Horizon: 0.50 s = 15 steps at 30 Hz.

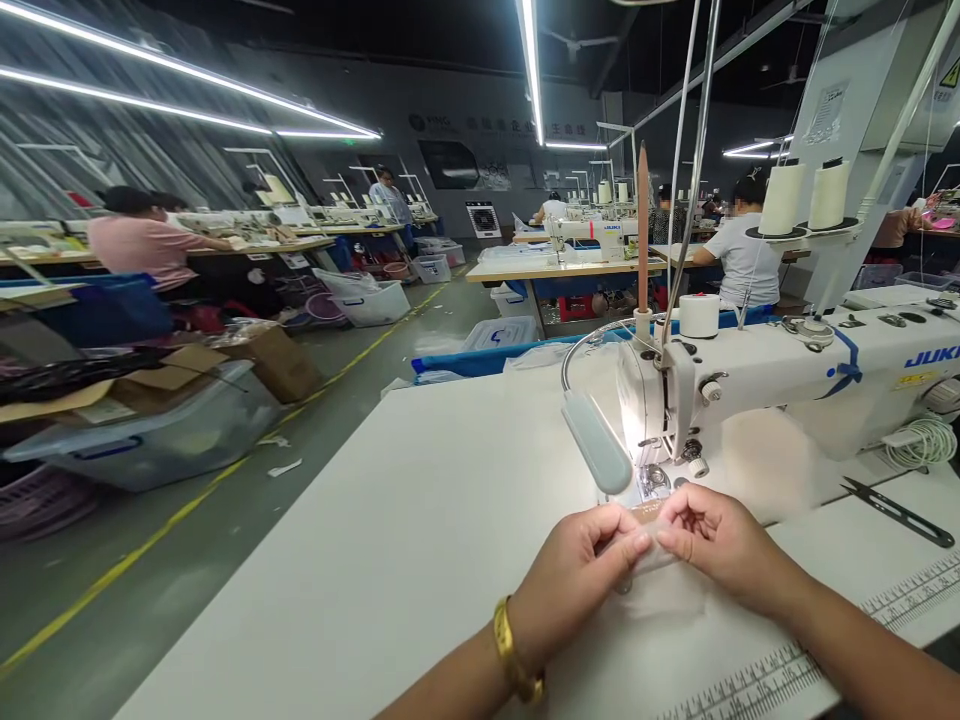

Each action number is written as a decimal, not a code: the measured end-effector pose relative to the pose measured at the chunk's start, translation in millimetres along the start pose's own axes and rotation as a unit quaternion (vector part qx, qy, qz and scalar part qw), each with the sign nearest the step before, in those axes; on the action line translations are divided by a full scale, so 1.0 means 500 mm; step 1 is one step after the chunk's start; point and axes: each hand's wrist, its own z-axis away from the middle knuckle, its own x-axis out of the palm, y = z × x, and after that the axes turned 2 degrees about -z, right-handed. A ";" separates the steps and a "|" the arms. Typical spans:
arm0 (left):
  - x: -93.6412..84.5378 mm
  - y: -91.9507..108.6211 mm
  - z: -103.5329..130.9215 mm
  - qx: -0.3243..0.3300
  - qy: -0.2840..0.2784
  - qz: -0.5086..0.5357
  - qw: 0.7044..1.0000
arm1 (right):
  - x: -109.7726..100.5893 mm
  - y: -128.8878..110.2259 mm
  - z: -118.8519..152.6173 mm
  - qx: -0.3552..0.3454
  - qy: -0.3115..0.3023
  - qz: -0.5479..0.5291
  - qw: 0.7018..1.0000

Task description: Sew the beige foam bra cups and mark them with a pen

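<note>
Sheer fabric piece, thin: whitish, see-through, no pattern made out. Long-armed sewing machine: white body, blue JUKI lettering; knotted strip of fabric around the arm, mid-blue. Tapered thread cones: cream. Slim pointed rod: reddish brown. Oblong flat pad: dull grey-green. Smooth tabletop: plain white; measuring strip along its edge patterned with dark ticks and numerals. Slender thread snips: black. Rounded metal bangle: gold. Floor: grey-green, crossed by a yellow painted line. Cardboard box: brown. Seated co-worker's shirt, far left: pink.
</note>
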 end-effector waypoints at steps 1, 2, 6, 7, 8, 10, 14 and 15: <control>0.000 0.000 0.000 0.000 -0.001 -0.001 1.000 | 0.000 0.000 0.000 0.000 0.002 0.004 1.000; -0.001 0.000 0.001 0.001 -0.002 -0.001 1.000 | 0.000 0.000 0.000 0.001 0.005 0.008 1.000; -0.002 0.002 0.002 0.002 -0.008 -0.001 1.000 | 0.000 -0.001 -0.001 0.003 0.009 0.013 1.000; -0.002 0.002 0.002 0.002 -0.009 0.000 1.000 | 0.000 0.000 -0.001 0.002 0.009 0.011 1.000; -0.002 0.002 0.002 0.002 -0.009 0.003 1.000 | -0.001 0.001 -0.002 0.000 0.008 0.008 1.000; -0.001 0.002 0.002 0.001 -0.009 0.011 1.000 | -0.003 0.003 -0.003 -0.004 0.005 -0.001 1.000; -0.003 0.004 0.001 -0.005 -0.001 0.032 0.999 | -0.008 0.005 -0.004 0.001 -0.001 -0.028 1.000; -0.003 0.004 0.002 -0.006 0.002 0.035 0.999 | -0.009 0.003 -0.004 0.005 -0.002 -0.034 0.999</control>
